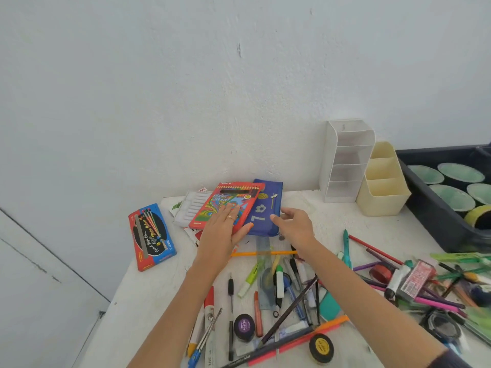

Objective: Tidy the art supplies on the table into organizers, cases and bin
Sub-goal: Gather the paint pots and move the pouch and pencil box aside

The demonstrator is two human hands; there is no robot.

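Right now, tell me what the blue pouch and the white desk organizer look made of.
Blue pouch: seemingly soft fabric, matte, with printed shapes and a sagging outline. White desk organizer: probably rigid plastic, smooth and slightly translucent, with thin moulded dividers.

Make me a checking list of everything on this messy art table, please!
Surface: white table, mostly covered.
Job's things: red colour-pencil box lying on a blue zip pencil case; red-and-blue watercolour box apart at left; empty white slotted organizer and cream plastic organizer at the wall; dark bin holding green-lidded pots.
Clutter: loose pens, markers, scissors, purple poster-paint pot, scattered near the front.
Grippers: left hand flat on the pencil box; right hand open at the pencil case.
Cables: nothing seen.
Surroundings: plain white wall.
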